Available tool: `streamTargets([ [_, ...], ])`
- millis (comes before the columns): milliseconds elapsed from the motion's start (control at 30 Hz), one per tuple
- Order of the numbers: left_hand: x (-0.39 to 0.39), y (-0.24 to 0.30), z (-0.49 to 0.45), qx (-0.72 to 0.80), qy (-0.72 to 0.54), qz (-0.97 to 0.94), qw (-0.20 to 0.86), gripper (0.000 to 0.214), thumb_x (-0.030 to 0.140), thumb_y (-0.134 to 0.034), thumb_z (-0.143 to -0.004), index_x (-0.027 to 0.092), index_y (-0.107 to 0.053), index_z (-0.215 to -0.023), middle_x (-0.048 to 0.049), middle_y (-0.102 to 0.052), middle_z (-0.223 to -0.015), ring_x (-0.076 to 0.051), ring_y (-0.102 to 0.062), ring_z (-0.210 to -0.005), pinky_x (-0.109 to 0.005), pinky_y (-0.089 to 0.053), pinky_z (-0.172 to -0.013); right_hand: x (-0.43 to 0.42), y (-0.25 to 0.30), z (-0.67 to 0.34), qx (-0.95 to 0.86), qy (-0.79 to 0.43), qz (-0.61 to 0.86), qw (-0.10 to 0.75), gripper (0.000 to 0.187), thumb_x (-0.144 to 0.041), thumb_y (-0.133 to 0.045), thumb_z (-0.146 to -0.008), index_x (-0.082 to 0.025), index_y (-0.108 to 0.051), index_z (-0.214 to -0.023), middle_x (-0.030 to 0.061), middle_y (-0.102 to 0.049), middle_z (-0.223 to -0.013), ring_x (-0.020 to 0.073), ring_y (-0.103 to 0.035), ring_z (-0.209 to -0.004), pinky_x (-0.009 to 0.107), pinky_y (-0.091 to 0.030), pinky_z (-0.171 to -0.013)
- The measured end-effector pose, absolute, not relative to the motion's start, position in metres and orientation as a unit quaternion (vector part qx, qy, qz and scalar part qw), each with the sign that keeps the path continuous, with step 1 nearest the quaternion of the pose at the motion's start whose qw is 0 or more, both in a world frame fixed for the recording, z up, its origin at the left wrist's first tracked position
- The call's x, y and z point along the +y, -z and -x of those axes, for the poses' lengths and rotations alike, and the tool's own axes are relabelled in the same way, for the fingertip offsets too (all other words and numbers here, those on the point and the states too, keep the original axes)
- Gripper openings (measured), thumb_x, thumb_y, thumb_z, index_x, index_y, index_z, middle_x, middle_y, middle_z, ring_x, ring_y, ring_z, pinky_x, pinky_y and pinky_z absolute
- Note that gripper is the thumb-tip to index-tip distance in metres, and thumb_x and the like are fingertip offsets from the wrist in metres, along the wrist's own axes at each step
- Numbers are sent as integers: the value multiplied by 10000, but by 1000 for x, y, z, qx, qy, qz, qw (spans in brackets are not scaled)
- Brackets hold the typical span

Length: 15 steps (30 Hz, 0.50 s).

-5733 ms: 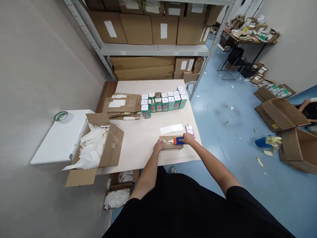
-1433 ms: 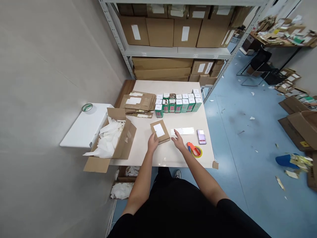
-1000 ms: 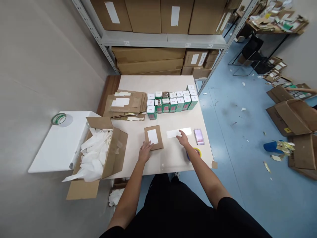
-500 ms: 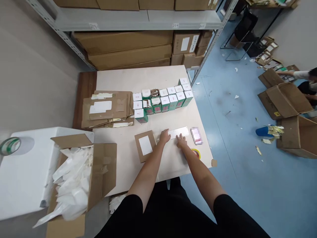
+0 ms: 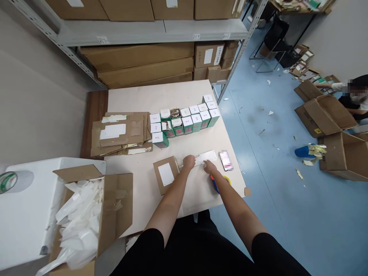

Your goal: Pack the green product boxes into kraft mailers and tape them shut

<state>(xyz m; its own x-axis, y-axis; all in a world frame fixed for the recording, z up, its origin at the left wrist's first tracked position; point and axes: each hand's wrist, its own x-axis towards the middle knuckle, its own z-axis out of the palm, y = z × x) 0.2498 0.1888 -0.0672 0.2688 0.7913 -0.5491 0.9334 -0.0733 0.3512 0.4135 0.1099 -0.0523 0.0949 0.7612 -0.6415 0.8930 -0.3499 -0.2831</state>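
Observation:
Both my hands are on a white strip of labels (image 5: 207,156) lying near the table's right edge. My left hand (image 5: 189,163) presses its fingers on the strip's left end. My right hand (image 5: 210,167) pinches the strip's near edge. A small flat brown box with a white label (image 5: 166,174) lies just left of my left hand. A blue and orange tape dispenser with a yellow roll (image 5: 219,182) sits under my right wrist. A phone (image 5: 225,160) lies right of the strip.
Rows of small green and white boxes (image 5: 184,120) stand further back, with flattened brown mailers (image 5: 120,128) to their left. An open carton of white bags (image 5: 86,214) sits at the near left. Shelving holds big cartons (image 5: 138,65). Another person (image 5: 356,97) crouches by cartons at right.
My left hand left the small brown box and joined my right hand on the white label strip. The tape dispenser, earlier in my right hand, lies on the table.

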Motion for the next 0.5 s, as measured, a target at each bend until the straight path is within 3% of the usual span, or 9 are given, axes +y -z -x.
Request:
streamTargets([
  [200,178,14,-224,546,63,-783,292,268,176,-502,-975,188,-769,-957,-117,-724,-1105,-225,-665,-984,-319,-438,-839,124,3,-409,635,307,-706,-67,459,-274,-529,-982,-289,-601,-1435,86,-639,-1392,253,-668,-1157,344,-523,-958],
  [367,167,-27,-198,513,17,-822,248,305,187,-483,-975,207,-782,-919,-97,-728,-1006,-226,-649,-975,-313,-426,-807,147,-30,-408,707,377,-595,-57,249,-350,-590,-980,-255,-756,-1138,81,-769,-1016,246,-691,-937,293,-474,-773],
  [500,158,-47,-166,556,-20,-784,276,274,225,-547,-947,222,-801,-844,-90,-746,-977,-231,-668,-951,-313,-443,-810,157,-39,-426,730,380,-564,-65,184,-243,-598,-945,-206,-769,-887,84,-768,-917,221,-674,-852,269,-423,-724],
])
